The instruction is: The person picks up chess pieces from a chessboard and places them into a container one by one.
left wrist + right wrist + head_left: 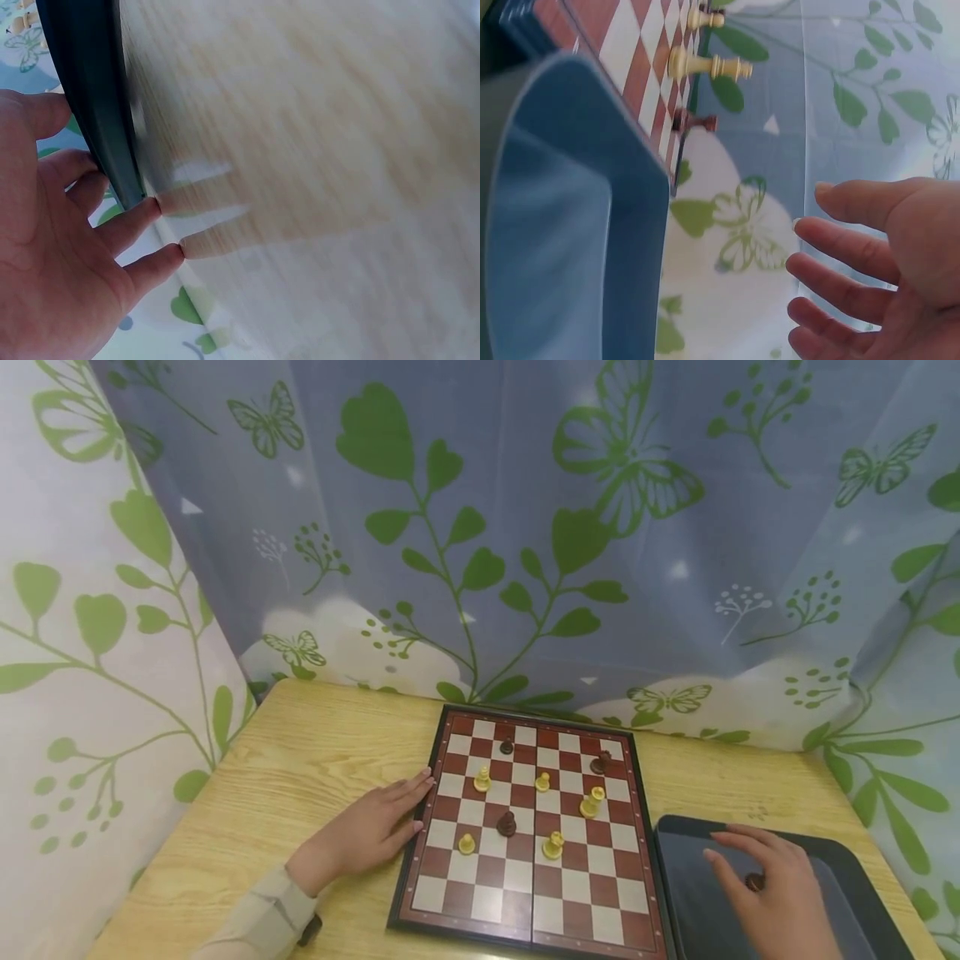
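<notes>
Chessboard point(566, 914) lies on the table point(322, 727), the left hand point(367, 831) resting unclenched against its edge, likely for steadiness; the right hand point(783, 897), grip released, hovers over the tray point(697, 885).

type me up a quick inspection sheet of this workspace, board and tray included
Surface: wood-grain table.
Job's things: chessboard with five light pieces and three dark pieces, all upright; dark tray beside its right edge, with a dark piece showing past the right hand, type unclear.
Clutter: nothing seen.
Left hand: fingertips touch the chessboard's left edge.
Right hand: above the tray, fingers spread, holding nothing.
Cables: nothing seen.
Surroundings: fabric printed with leaves and butterflies behind the table and at both sides.
</notes>
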Tool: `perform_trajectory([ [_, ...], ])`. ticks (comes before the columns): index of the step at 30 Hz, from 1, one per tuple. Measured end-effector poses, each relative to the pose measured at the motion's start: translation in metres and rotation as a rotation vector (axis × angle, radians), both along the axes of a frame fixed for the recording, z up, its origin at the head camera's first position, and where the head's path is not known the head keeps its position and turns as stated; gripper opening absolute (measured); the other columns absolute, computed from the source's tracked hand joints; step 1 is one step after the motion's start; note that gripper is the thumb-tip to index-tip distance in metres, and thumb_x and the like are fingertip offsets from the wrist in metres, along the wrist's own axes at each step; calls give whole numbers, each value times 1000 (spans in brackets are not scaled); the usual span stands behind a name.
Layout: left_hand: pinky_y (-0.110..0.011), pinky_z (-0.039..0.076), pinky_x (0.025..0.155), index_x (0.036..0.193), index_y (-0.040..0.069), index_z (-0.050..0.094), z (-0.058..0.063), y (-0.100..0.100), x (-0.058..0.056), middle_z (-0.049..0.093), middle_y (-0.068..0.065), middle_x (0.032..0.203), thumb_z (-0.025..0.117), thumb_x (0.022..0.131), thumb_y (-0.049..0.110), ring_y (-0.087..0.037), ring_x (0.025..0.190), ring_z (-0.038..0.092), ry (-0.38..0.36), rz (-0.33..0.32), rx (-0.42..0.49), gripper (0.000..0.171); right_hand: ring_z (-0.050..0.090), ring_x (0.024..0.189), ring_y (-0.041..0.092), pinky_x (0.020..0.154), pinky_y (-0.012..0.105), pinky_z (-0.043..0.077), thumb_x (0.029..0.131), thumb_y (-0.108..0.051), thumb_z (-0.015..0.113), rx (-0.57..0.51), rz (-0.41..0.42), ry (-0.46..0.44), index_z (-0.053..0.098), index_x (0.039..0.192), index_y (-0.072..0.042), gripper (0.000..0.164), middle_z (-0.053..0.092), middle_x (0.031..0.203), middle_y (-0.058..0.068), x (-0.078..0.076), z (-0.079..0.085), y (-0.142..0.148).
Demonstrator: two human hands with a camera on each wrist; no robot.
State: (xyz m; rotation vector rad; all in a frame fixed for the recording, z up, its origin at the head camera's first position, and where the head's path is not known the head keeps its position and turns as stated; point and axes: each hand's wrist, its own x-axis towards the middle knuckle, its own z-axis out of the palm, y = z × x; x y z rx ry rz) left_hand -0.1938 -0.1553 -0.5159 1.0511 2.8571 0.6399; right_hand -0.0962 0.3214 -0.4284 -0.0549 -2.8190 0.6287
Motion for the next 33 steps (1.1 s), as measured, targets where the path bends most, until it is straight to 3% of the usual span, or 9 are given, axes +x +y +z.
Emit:
perform_trajectory([
  [1, -62, 37, 115, 158, 3, 35, 0, 0, 0, 27, -12, 166, 45, 109, 34, -41, 145, 41, -2, -1, 2, 59, 57, 102, 45, 74, 45, 48, 91, -15, 77, 7, 9, -1, 76, 109, -1, 23, 66, 121, 28, 0, 0, -4],
  [5, -61, 37, 115, 157, 2, 35, 0, 0, 0, 28, -12, 166, 45, 109, 34, -41, 145, 41, -2, -5, -5, 59, 50, 114, 50, 91, 66, 42, 89, -13, 78, -6, 49, -32, 76, 111, -1, 25, 65, 123, 27, 1, -3, -19],
  [22, -62, 37, 115, 158, 2, 35, 4, 1, 1, 28, -13, 166, 46, 108, 32, -41, 145, 41, -15, -5, -1, 59, 50, 124, 37, 99, 60, 48, 93, -21, 75, -72, 172, -221, 76, 115, -11, 24, 65, 130, 12, -10, -7, -74],
  [33, -61, 37, 115, 158, 3, 35, 3, 1, 0, 27, -12, 166, 47, 108, 32, -41, 145, 41, -10, -5, -6, 59, 51, 123, 34, 104, 62, 44, 93, -18, 75, -132, 209, -194, 76, 116, -14, 23, 67, 124, 7, -19, -10, -95],
])
